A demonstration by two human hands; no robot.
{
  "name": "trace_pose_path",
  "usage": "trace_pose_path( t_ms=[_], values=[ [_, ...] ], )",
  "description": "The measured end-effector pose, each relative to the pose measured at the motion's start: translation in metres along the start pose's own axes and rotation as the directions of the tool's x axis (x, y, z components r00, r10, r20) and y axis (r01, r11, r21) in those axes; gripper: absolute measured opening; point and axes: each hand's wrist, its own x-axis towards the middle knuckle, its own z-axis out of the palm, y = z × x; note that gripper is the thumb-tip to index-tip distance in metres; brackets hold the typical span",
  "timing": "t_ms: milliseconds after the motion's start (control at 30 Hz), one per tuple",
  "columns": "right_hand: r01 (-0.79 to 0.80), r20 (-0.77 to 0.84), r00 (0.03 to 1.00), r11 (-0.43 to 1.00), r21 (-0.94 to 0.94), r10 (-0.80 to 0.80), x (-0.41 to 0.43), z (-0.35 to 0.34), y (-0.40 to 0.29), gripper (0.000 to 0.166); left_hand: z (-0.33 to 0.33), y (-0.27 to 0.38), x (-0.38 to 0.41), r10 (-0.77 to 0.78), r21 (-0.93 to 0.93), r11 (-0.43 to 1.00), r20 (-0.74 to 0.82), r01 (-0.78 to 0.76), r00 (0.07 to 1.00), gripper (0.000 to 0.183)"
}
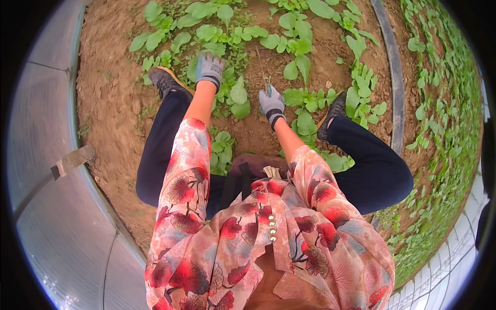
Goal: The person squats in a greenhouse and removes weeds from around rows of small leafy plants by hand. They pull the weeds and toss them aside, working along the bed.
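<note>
My left hand (211, 68), in a grey knit work glove, reaches into a row of leafy green seedlings (205, 33). Its fingertips are down among small weeds (236, 58), and the leaves hide whether they grip anything. My right hand (272, 101), gloved alike, is closed on a slim hand tool (261, 64) with a thin metal shaft. That shaft points forward over bare brown soil (252, 97) between two plant rows. The tool's far tip is too fine to make out. Broad-leaved plants (306, 99) grow just right of this hand.
My shoes, left (166, 81) and right (334, 114), stand among the plants. A black drip hose (389, 58) runs along the right, with a dense green bed (445, 116) beyond. Translucent sheeting (42, 116) walls the left side, where a wooden stake (75, 159) juts out.
</note>
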Motion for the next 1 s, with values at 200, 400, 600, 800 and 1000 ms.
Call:
trace_pose_path(
  t_ms=[200, 400, 600, 800, 1000],
  values=[
    [-0.045, 0.025, 0.999, 0.997, -0.065, 0.046, -0.015, -0.019, 0.028, 0.045, 0.011, -0.004, -0.022, -0.014, -0.071, 0.997, 0.109, 0.022, 0.994, 0.06],
    [0.025, -0.059, 0.998, 0.996, 0.089, -0.02, -0.004, -0.017, 0.031, 0.045, 0.023, -0.003, -0.031, -0.006, -0.163, 0.986, 0.122, 0.026, 0.993, 0.054],
    [0.036, -0.013, 0.999, 0.997, -0.063, -0.037, 0.009, -0.002, -0.011, 0.048, 0.02, 0.001, -0.04, 0.007, -0.224, 0.974, 0.113, 0.019, 0.994, 0.042],
    [0.094, -0.012, 0.995, 0.993, -0.077, -0.095, -0.004, 0.003, -0.011, 0.05, 0.016, 0.002, -0.048, 0.0, -0.251, 0.967, 0.161, 0.041, 0.987, 0.045],
    [0.061, -0.005, 0.998, 0.997, -0.054, -0.061, -0.001, 0.012, -0.004, 0.05, 0.025, -0.001, -0.054, -0.011, -0.289, 0.956, 0.138, 0.051, 0.99, 0.042]
  ],
)
